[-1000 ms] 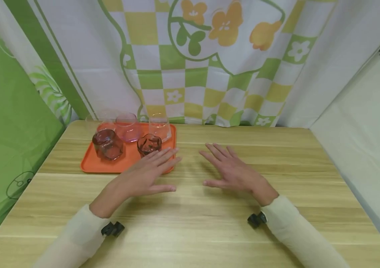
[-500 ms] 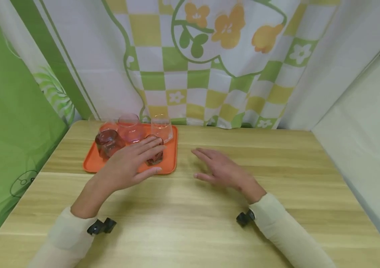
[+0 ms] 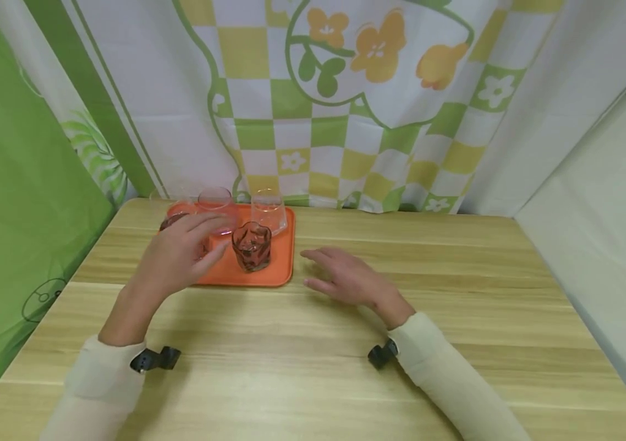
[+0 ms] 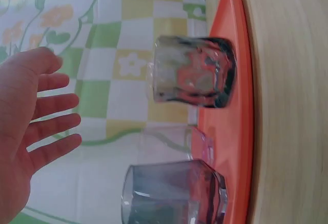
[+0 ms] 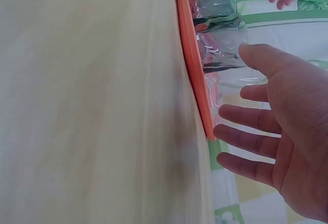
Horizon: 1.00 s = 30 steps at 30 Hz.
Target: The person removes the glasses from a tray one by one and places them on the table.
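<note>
An orange tray (image 3: 280, 272) carries several drinking glasses. My left hand (image 3: 172, 257) hovers over its left part, fingers extended and holding nothing. Beneath that hand, mostly hidden in the head view, is a dark faceted glass (image 4: 164, 193). A dark wavy glass (image 3: 252, 247) stands upright at the front, just right of the left hand's fingers. Behind it are a pink-tinted glass (image 3: 215, 208) and a clear glass (image 3: 269, 214). My right hand (image 3: 348, 278) is above the table, right of the tray, with straight, relaxed fingers and nothing in them.
The tray rests on a wooden table (image 3: 313, 367), toward its back left. A patterned curtain (image 3: 335, 135) hangs along the back edge. Green cloth (image 3: 15, 184) borders the left side, a pale panel (image 3: 610, 202) the right. Another clear glass at the tray's back left is faint.
My left hand has moved left, from over the wavy glass to over the faceted one, uncovering the wavy glass. My right hand has shifted left toward the tray. The glasses appear unmoved.
</note>
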### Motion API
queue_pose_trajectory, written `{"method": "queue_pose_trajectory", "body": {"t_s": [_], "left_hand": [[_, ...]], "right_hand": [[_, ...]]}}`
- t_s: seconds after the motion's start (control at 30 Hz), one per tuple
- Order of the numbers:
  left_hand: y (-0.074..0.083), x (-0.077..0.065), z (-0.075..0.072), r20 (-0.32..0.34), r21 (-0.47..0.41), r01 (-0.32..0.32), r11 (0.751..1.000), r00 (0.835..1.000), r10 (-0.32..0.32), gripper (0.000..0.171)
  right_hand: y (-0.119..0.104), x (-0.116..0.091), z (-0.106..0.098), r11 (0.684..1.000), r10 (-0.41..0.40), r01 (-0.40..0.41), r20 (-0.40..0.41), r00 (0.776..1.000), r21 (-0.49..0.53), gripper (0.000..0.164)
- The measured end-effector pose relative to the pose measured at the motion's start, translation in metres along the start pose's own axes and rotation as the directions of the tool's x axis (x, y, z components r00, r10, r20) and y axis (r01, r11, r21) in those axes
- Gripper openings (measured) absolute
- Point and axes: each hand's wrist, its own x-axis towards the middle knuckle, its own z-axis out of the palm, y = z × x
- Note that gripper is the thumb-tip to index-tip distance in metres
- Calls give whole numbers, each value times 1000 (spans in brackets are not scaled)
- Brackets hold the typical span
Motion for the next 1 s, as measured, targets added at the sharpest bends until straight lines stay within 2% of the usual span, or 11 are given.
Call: {"method": "queue_pose_trajectory", "body": {"t_s": [0.23,0.4,0.5,0.6,0.7,0.83,0.9,1.0], "left_hand": [[-16,-5,-4,-147,0,64,998,987,-63,19],[-28,-11,-7,-208,-17,165,986,964,-165,18],[-37,-19,-10,-236,-17,243,970,942,-240,21],[-46,-28,-11,-276,-66,355,933,892,-359,20],[-54,-37,-11,-288,-147,474,868,819,-496,19],[-63,-47,-12,-222,-186,615,766,733,-643,22],[-67,-53,-13,-185,-186,673,716,691,-698,25],[-75,-60,-13,-103,-164,747,644,637,-764,30]], "right_hand": [[-5,17,6,998,14,-14,-10,1000,56,46],[-5,28,11,995,60,-57,-35,998,83,38],[-5,33,16,990,100,-95,-45,994,107,40],[-5,39,21,979,143,-133,-56,988,155,46],[-4,44,25,968,174,-159,-62,983,196,51],[-5,48,27,960,197,-178,-65,978,218,57],[-6,50,27,956,206,-188,-63,976,223,59],[-6,52,28,953,225,-208,-55,973,218,61]]}}
